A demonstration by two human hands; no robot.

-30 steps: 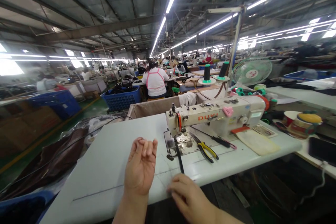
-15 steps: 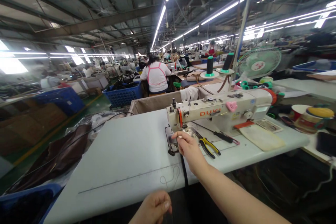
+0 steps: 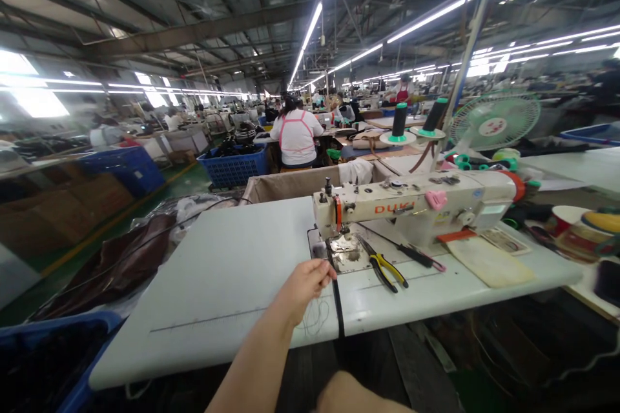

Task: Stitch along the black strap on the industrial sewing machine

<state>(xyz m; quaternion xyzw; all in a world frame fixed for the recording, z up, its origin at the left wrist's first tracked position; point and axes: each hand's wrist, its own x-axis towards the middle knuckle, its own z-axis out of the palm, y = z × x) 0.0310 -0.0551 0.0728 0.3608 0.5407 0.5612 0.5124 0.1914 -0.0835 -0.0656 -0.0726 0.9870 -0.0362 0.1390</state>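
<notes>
My left hand [image 3: 307,282] is closed in a pinch at a narrow black strip [image 3: 338,310], just in front of the needle area. The strip runs from the presser foot [image 3: 343,232] of the white sewing machine [image 3: 402,197] down over the table's front edge. Loose thread [image 3: 316,319] lies in loops beneath my left wrist. At the bottom edge of the view, below the table, is my right hand [image 3: 346,393], whose fingers are hidden. Yellow-and-black pliers [image 3: 382,268] and a black-handled tool [image 3: 414,255] rest by the machine bed.
Thread cones [image 3: 400,122] and a green fan [image 3: 494,122] stand behind the machine. A yellowish cloth [image 3: 489,261] lies on the table's right part. Blue crates [image 3: 92,335] flank the left side. A person in a white top [image 3: 296,135] sits ahead.
My right hand has dropped from the needle area to below the table edge. My left hand has risen from the front edge to the strip. The view has shifted slightly.
</notes>
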